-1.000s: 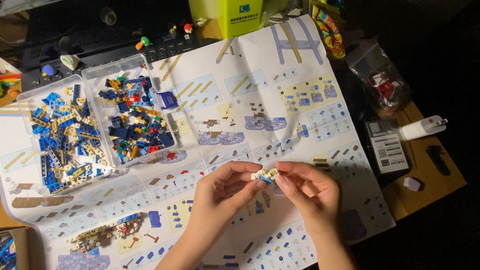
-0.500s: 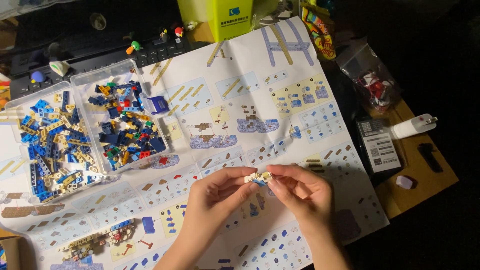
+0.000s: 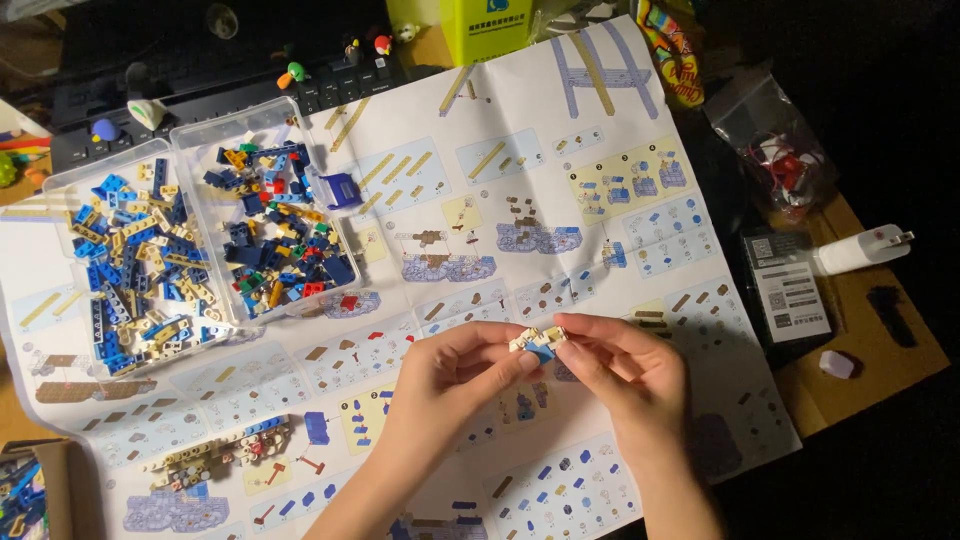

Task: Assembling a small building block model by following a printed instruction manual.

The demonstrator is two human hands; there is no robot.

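Head view, lower centre of frame: left hand & right hand meet fingertip to fingertip, both pinched shut on one small brick assembly, tan on top w/ a blue piece beneath, held just above the instruction sheet. Sheet is a large fold-out poster w/ step diagrams, covering most of the desk. Upper left: two clear plastic trays, the left tray w/ mostly blue & tan bricks, the right tray w/ dark blue plus mixed colours. Lower left: part-built model lying on the sheet. Right edge: clear bag w/ red & white parts, white charger plug. Top: dark keyboard, yellow-green box.
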